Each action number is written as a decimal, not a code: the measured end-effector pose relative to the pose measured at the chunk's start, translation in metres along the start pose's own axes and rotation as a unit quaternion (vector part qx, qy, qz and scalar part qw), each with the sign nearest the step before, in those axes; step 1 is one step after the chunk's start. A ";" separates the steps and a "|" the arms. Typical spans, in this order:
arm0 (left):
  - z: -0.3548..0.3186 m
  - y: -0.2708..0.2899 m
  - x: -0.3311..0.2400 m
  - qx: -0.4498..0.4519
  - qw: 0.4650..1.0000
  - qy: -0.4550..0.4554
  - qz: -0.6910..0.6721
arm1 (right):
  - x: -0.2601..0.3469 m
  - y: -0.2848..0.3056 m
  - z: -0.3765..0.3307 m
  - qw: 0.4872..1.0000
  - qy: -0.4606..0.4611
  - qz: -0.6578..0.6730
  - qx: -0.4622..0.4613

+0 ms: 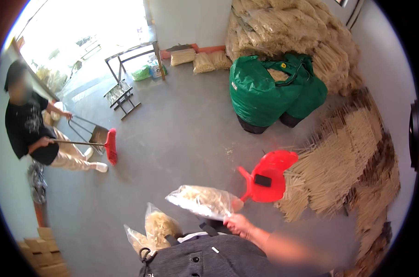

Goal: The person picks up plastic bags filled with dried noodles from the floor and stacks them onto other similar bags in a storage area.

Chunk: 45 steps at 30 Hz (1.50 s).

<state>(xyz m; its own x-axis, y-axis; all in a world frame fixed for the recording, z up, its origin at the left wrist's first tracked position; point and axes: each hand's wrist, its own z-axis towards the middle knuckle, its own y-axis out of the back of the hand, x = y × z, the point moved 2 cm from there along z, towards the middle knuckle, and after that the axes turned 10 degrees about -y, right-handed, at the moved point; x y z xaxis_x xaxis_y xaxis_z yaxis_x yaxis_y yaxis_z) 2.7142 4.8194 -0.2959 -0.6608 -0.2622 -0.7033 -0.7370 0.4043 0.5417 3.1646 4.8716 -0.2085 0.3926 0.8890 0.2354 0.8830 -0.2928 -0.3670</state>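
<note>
Grey jacket [181,262] | my right hand [239,225] pinches end of clear bag [202,199] | left hand unseen, can't tell | one-ended grip risks slipping

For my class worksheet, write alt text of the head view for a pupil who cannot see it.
A person's right hand grips a clear plastic bag of pale material, near a red chair bearing a flat dark object. Green sacks and pale sticks are at right; a co-worker at left holds a dustpan and red broom.
</note>
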 end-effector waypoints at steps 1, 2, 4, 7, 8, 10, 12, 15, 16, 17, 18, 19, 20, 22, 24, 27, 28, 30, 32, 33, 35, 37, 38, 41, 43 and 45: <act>0.018 0.013 -0.012 -0.011 1.000 0.005 0.002 | 0.043 -0.009 0.014 1.000 0.006 -0.005 0.008; 0.045 0.013 -0.023 -0.001 1.000 -0.004 -0.004 | 0.084 -0.005 0.014 0.999 0.027 -0.020 0.000; 0.083 0.034 -0.042 -0.023 1.000 -0.006 -0.008 | 0.168 -0.023 0.026 0.998 0.047 -0.039 0.003; 0.146 0.052 -0.071 -0.049 0.997 -0.055 -0.008 | 0.279 -0.033 0.046 0.998 0.055 -0.041 -0.004; 0.172 0.053 -0.081 -0.044 0.998 -0.025 -0.028 | 0.314 -0.037 0.055 0.997 0.067 -0.037 0.001; 0.234 0.055 -0.101 -0.032 0.999 -0.012 -0.036 | 0.378 -0.044 0.073 0.997 0.077 -0.027 -0.003; 0.306 0.060 -0.123 -0.018 0.999 -0.031 -0.022 | 0.441 -0.045 0.094 0.996 0.088 -0.018 -0.011; 0.416 0.091 -0.154 0.011 0.988 -0.123 0.095 | 0.520 -0.058 0.129 0.996 0.082 0.017 -0.029; 0.446 0.102 -0.164 0.021 0.977 -0.159 0.138 | 0.548 -0.056 0.136 0.996 0.078 0.025 -0.040; 0.486 0.112 -0.186 0.039 0.969 -0.189 0.154 | 0.575 -0.053 0.142 0.995 0.083 0.017 -0.052; 0.514 0.117 -0.204 0.094 0.982 -0.049 -0.156 | 0.610 -0.046 0.145 0.993 0.095 0.008 -0.064; 0.544 0.125 -0.224 0.064 0.894 0.125 -0.426 | 0.635 -0.040 0.149 0.992 0.105 0.008 -0.073; 0.567 0.134 -0.242 0.067 0.703 0.278 -0.651 | 0.657 -0.034 0.155 0.990 0.114 0.012 -0.082; 0.609 0.148 -0.277 0.058 0.756 0.265 -0.596 | 0.709 -0.026 0.172 0.987 0.125 0.009 -0.098; 0.650 0.158 -0.290 0.058 0.841 0.221 -0.490 | 0.760 -0.020 0.193 0.986 0.134 0.006 -0.097; 0.714 0.160 -0.301 0.048 0.923 0.160 -0.347 | 0.842 -0.010 0.223 0.985 0.139 -0.001 -0.099; 0.736 0.160 -0.317 0.034 0.910 0.185 -0.370 | 0.866 -0.002 0.236 0.986 0.135 0.000 -0.097; 0.785 0.155 -0.352 0.003 0.870 0.237 -0.433 | 0.920 0.019 0.263 0.985 0.138 -0.004 -0.103; 0.833 0.153 -0.387 -0.038 0.824 0.283 -0.489 | 0.977 0.031 0.287 0.986 0.130 0.004 -0.105; 0.852 0.152 -0.404 -0.057 0.805 0.298 -0.510 | 1.005 0.036 0.298 0.988 0.118 0.001 -0.104; 0.895 0.151 -0.435 -0.090 0.757 0.332 -0.555 | 1.054 0.052 0.322 0.990 0.090 -0.021 -0.105; 0.946 0.156 -0.466 -0.112 0.725 0.348 -0.584 | 1.097 0.070 0.350 0.988 0.062 -0.037 -0.136; 0.968 0.153 -0.481 -0.118 0.708 0.359 -0.596 | 1.119 0.080 0.361 0.986 0.039 -0.053 -0.155; 1.036 0.149 -0.516 -0.124 0.665 0.382 -0.630 | 1.174 0.108 0.396 0.979 -0.007 -0.082 -0.184; 1.085 0.136 -0.533 -0.139 0.614 0.400 -0.666 | 1.207 0.126 0.421 0.976 -0.029 -0.068 -0.203; 1.140 0.117 -0.555 -0.133 0.595 0.406 -0.681 | 1.244 0.142 0.442 0.973 -0.050 -0.055 -0.219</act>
<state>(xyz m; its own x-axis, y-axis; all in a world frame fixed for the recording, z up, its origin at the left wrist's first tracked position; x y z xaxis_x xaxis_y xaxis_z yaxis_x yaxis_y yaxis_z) 3.1568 6.0107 -0.3674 0.8027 -0.5694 -0.1776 -0.5937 -0.7913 -0.1464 3.6648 6.0918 -0.3650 0.2826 0.9465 0.1557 0.9516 -0.2971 0.0792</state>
